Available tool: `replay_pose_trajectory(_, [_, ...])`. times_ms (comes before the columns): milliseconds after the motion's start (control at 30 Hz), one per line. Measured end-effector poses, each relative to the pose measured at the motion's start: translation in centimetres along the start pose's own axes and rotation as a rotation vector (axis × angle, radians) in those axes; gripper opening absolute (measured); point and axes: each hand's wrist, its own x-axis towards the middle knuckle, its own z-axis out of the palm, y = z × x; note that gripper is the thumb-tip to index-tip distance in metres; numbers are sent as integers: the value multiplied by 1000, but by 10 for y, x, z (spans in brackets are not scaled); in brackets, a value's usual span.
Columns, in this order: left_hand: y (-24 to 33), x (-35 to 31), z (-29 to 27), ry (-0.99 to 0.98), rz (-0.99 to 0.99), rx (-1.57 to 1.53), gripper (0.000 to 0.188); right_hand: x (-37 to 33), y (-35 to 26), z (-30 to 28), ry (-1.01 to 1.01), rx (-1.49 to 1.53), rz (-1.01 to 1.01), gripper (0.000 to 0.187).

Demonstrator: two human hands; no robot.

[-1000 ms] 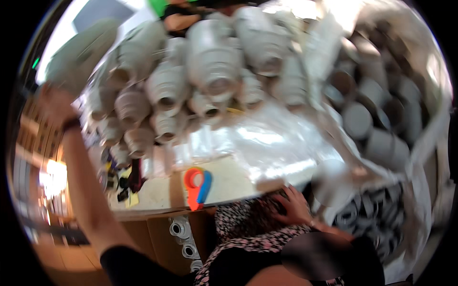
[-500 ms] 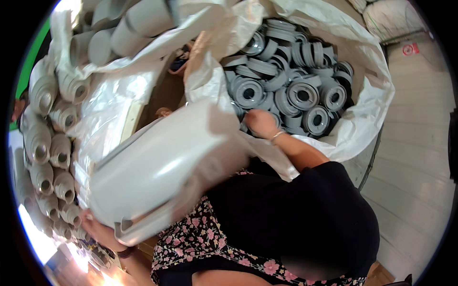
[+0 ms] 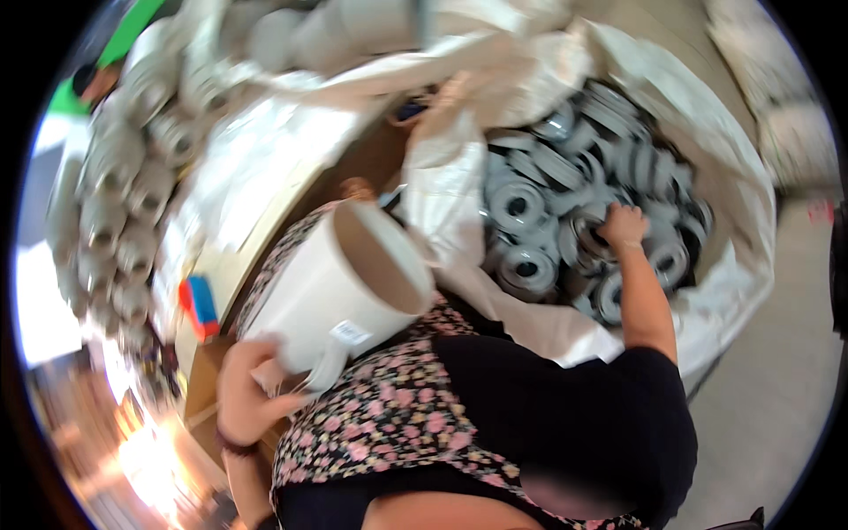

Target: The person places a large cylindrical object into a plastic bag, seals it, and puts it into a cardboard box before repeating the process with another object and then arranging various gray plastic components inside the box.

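Observation:
My left hand [image 3: 252,389] is closed on the lower side of a large light-grey plastic vessel [image 3: 309,305], by a narrow tube-like part along its flank. The vessel lies tilted across my lap, with its wide open mouth toward the upper right and a small white label near the rim. Inside a big white woven sack [image 3: 733,168] at the right, my right hand [image 3: 623,225] reaches among many grey round plastic caps [image 3: 527,268]. Its fingers are bent over the edge of one grey ring-shaped cap [image 3: 583,237]; the fingertips are partly hidden.
Grey bottle-shaped plastic bodies [image 3: 119,159] are stacked at the far left. Between stack and sack stands a table [image 3: 256,168] covered with clear plastic, with a red and blue object [image 3: 200,307] at its near edge. White bundles [image 3: 773,79] stand at the far right.
The vessel has turned, so its open mouth and label now show. My right hand has moved from the sack's near edge deeper into the caps. The whole view has shifted.

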Motion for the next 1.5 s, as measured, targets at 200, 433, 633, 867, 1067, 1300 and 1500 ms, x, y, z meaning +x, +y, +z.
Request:
replay_pose_trajectory(200, [-9,17,0,125,-127,-342,29,-70,-145,-166,-54,1607,-791,47])
replay_pose_trajectory(433, [-48,-26,22,471,-220,-646,37,-168,-258,-204,-374,1357,-1313,77])
replay_pose_trajectory(633, [-15,6,60,589,-156,-360,34,-164,-250,-208,-54,944,-1634,102])
replay_pose_trajectory(867, [-5,10,47,428,-336,-444,32,-156,-250,-238,-179,951,-1628,91])
replay_pose_trajectory(1067, [1,13,60,597,-286,-461,29,-154,-253,-242,-208,842,-1711,90])
replay_pose_trajectory(1300, [1,17,62,614,-248,-463,33,-162,-277,-260,-497,887,-1466,86])
replay_pose_trajectory(1500, [-1,16,54,498,-292,-561,37,-108,-336,-333,-164,1224,-1604,65])
